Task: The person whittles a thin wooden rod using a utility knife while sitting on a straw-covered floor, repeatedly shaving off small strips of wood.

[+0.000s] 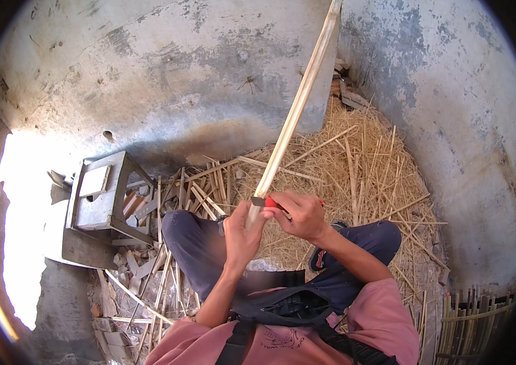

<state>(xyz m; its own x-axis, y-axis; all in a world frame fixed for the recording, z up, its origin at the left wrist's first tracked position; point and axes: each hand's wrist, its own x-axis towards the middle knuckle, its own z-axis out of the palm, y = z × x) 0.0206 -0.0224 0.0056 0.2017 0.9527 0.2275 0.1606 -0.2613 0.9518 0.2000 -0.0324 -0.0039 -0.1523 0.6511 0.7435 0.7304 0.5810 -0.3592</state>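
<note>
A long pale bamboo strip (294, 112) rises from my lap up and to the right, past the top edge of the view. My left hand (241, 234) grips its lower end above my left knee. My right hand (299, 213) is closed on a red-handled knife (268, 202), whose short blade lies against the strip just above my left hand. The two hands touch around the strip. Most of the knife handle is hidden inside my right fist.
I sit on straw and bamboo shavings (355, 176) in a corner of grey plastered walls (167, 67). A small grey stool (101, 194) stands at the left among split bamboo pieces (200, 188). A bundle of bamboo slats (474, 319) lies at the lower right.
</note>
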